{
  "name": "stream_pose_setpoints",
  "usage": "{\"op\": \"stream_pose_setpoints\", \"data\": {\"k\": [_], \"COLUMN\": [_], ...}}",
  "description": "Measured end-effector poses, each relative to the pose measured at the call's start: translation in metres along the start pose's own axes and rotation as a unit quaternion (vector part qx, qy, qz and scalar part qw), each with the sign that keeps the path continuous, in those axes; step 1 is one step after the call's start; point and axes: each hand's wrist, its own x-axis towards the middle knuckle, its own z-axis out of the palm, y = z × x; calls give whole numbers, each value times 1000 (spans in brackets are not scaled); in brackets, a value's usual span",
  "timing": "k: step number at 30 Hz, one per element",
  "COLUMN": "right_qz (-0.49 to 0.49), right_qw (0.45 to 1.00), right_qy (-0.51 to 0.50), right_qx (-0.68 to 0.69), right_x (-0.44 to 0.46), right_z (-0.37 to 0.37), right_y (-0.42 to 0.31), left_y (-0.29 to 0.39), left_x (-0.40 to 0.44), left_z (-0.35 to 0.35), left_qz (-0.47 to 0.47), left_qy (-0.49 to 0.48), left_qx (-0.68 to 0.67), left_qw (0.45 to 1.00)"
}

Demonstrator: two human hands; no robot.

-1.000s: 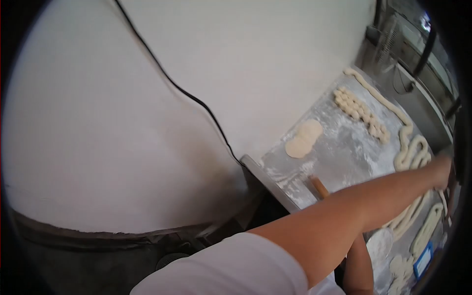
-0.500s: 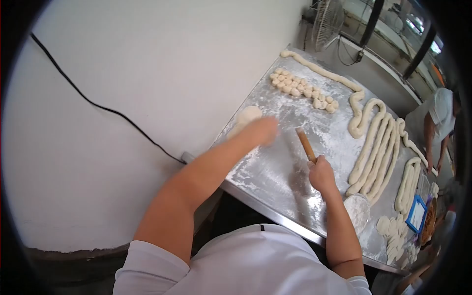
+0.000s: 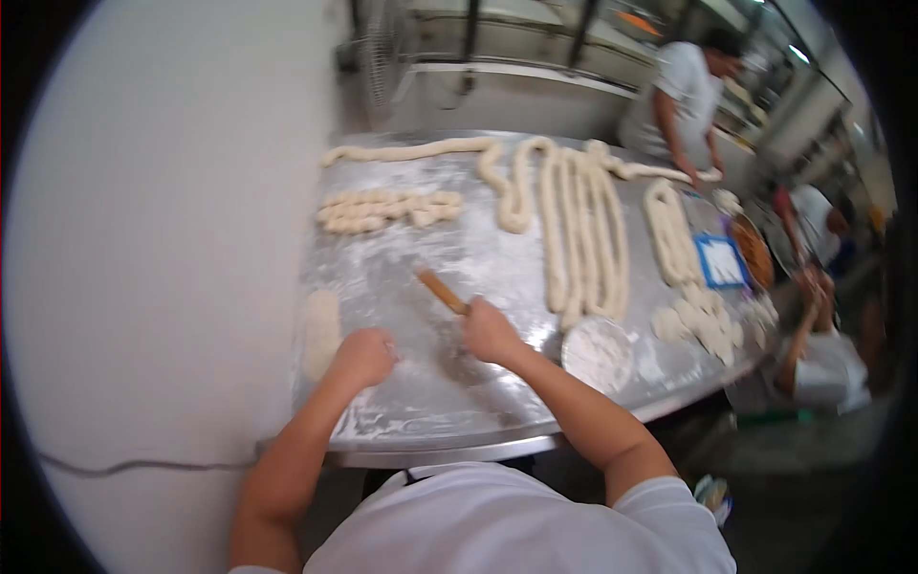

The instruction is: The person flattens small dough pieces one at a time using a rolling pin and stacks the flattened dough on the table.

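Note:
A short wooden rolling pin [image 3: 442, 291] is gripped at its near end by my right hand [image 3: 490, 331], its far end pointing away and to the left. My left hand [image 3: 366, 357] is closed over the steel table; its inner fingers are hidden and slightly blurred, so I cannot make out what is in them. Just left of it lies an overlapping row of flat dough rounds [image 3: 322, 330]. Beyond both hands, a cluster of small dough pieces [image 3: 387, 210] rests on the floured table [image 3: 402, 287].
Long dough ropes [image 3: 583, 234] lie at centre right, near a bowl of flour [image 3: 598, 354]. Farther right are flat dough pieces [image 3: 703, 320], a blue-framed tray [image 3: 721, 261] and a pan of filling [image 3: 752, 251]. A co-worker [image 3: 684, 100] handles a rope's end. A wall [image 3: 172, 239] borders the left.
The view has swung to the right, bringing the co-workers further in. My left hand has come back from the dough rounds toward me. My right hand still holds the rolling pin.

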Motion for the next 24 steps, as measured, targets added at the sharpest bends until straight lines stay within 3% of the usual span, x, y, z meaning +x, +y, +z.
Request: {"op": "stream_pose_setpoints", "data": {"k": [1,3,4,5,7,8,9,10,12,15,17,18,20,21,23,24], "right_qz": [-55,-126,-161,-200,-134,-114,-93,-73,-21,17,14,5,-7,-58,-155,-157], "right_qw": [998,989,985,977,984,988,992,996,982,894,795,860,952,989,965,964], "right_qy": [33,70,50,27,100,87,72,53,-78,-258,-344,-307,-216,-88,177,179], "right_qx": [15,12,42,74,67,54,41,28,169,365,500,408,216,107,-120,-120], "right_x": [4,-4,-4,-4,-39,-44,-48,-54,-69,-86,-78,-76,-77,-74,-60,-54], "right_z": [12,25,36,48,65,79,92,97,87,61,67,65,62,71,98,101], "right_y": [3,-12,-24,-35,-79,-82,-83,-87,-87,-81,-65,-69,-74,-69,-59,-59], "left_y": [12,13,19,33,28,23,41,33,7,0,-24,-25,-18,-8,26,41], "left_x": [2,26,35,36,47,49,40,42,44,39,48,50,54,53,46,43], "left_z": [-4,13,18,12,21,24,5,2,-9,-36,-38,-41,-33,-28,-2,8], "left_qz": [2,-5,-21,-56,-76,-90,-178,-163,-134,-43,25,58,-54,-109,-179,-211], "left_qy": [36,14,-2,-39,29,67,94,81,67,-4,-10,-20,60,99,126,139], "left_qx": [-103,-356,-472,-609,-694,-732,-754,-782,-834,-885,-897,-900,-878,-860,-838,-826], "left_qw": [994,934,882,790,715,672,626,597,530,464,441,431,472,488,500,504]}}
